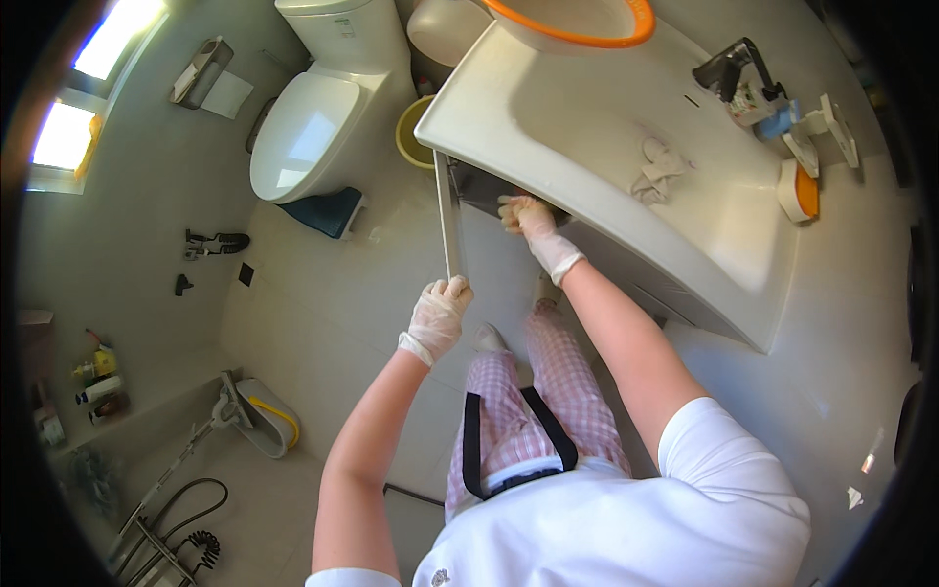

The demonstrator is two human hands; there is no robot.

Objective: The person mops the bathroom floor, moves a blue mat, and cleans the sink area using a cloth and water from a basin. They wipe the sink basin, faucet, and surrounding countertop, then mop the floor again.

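My left hand (440, 312), in a thin translucent glove, grips the outer edge of an open cabinet door (447, 213) below the washbasin. My right hand (530, 220), gloved the same way, is at the cabinet opening under the basin's front rim; its fingers are bent, and whether they hold anything cannot be made out. The cabinet's inside (484, 188) is dark and mostly hidden by the rim. Above it, the white washbasin (587, 158) holds a crumpled light cloth (658, 176).
An orange-rimmed plastic basin (579, 33) rests at the washbasin's far side. A black faucet (737, 70) is at the right. Left of the cabinet stand a yellow bucket (412, 132), a toilet (312, 139) and a dark stool (323, 211). A mop (176, 462) leans at lower left.
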